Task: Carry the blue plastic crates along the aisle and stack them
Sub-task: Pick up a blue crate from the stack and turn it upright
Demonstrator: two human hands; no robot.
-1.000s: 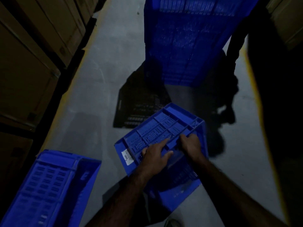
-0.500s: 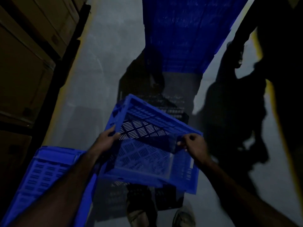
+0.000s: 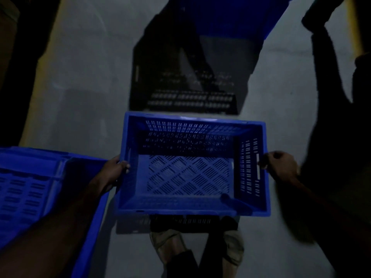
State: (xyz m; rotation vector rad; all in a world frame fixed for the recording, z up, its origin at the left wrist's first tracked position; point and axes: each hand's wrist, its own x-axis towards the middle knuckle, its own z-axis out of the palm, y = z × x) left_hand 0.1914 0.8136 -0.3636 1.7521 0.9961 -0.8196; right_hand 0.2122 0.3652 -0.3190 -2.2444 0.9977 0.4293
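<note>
The head view looks down in a dim aisle. A person holds a blue crate out in front, open side up and level, above the grey floor. The two hands are wide apart, one on each short side. The left hand has its fingers curled over the left rim. The right hand grips the right wall by the handle slot. The crate has nothing in it, and little slots show in its bottom and walls.

Just past the crate, a black slotted crate lies on the floor. Farther up the aisle stands a blue stack of crates, but it is blurry. On the left, right beside the left arm, sits a second blue crate. Below the held crate are the person's shoes — both flat on the floor. A yellow line runs along the far right edge.
</note>
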